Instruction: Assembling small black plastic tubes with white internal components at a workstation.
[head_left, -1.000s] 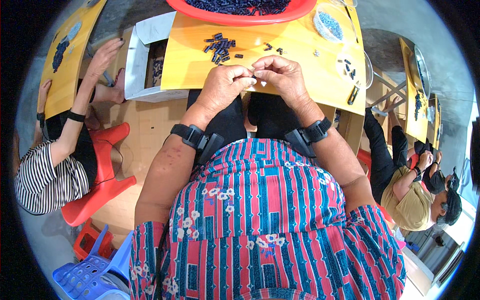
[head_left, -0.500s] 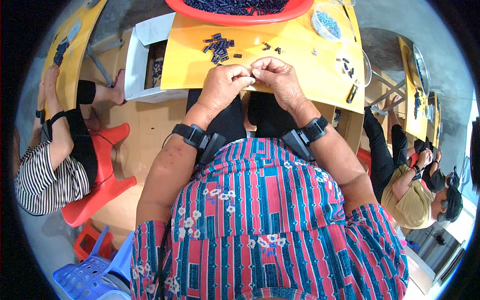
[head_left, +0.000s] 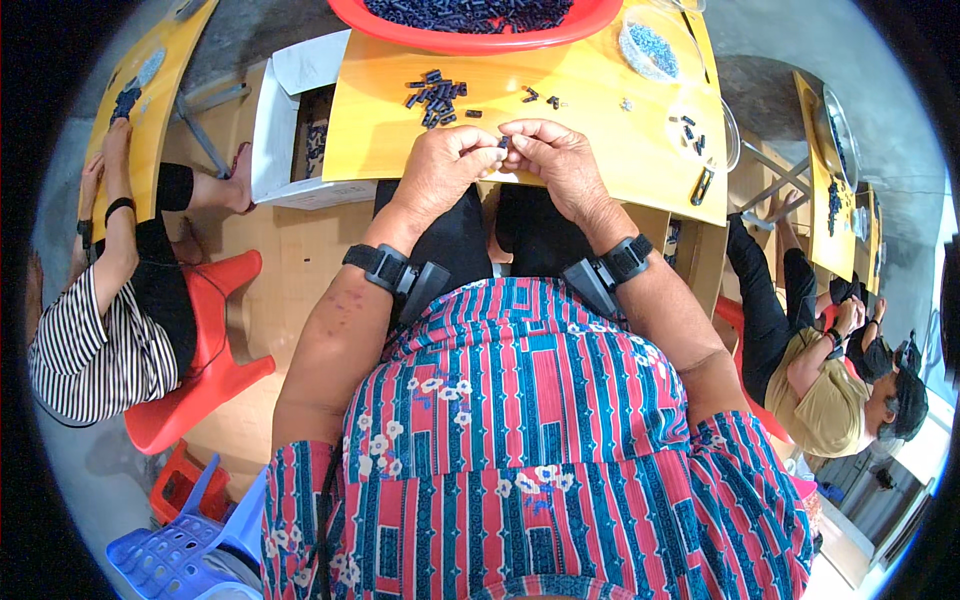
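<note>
My left hand (head_left: 448, 165) and my right hand (head_left: 556, 160) meet over the near edge of the yellow table (head_left: 380, 150). Between their fingertips is a small dark plastic piece (head_left: 504, 143), mostly covered by the fingers. Both hands pinch it, thumb against forefinger. Just beyond my left hand lies a loose pile of small black plastic pieces (head_left: 436, 98), with a single black piece (head_left: 474, 114) beside it. A few smaller dark bits (head_left: 532, 95) lie beyond my right hand.
A red basin (head_left: 480, 40) full of dark pieces stands at the far edge. Right of it is a clear bowl (head_left: 650, 50) of small bluish parts. A black tool (head_left: 703, 186) lies at the right edge. An open white box (head_left: 280, 130) stands left. Other people sit on both sides.
The dark piece between my fingertips shows more now, and my fingers have shifted slightly around it. The person at left has moved a hand toward the dark pile there.
</note>
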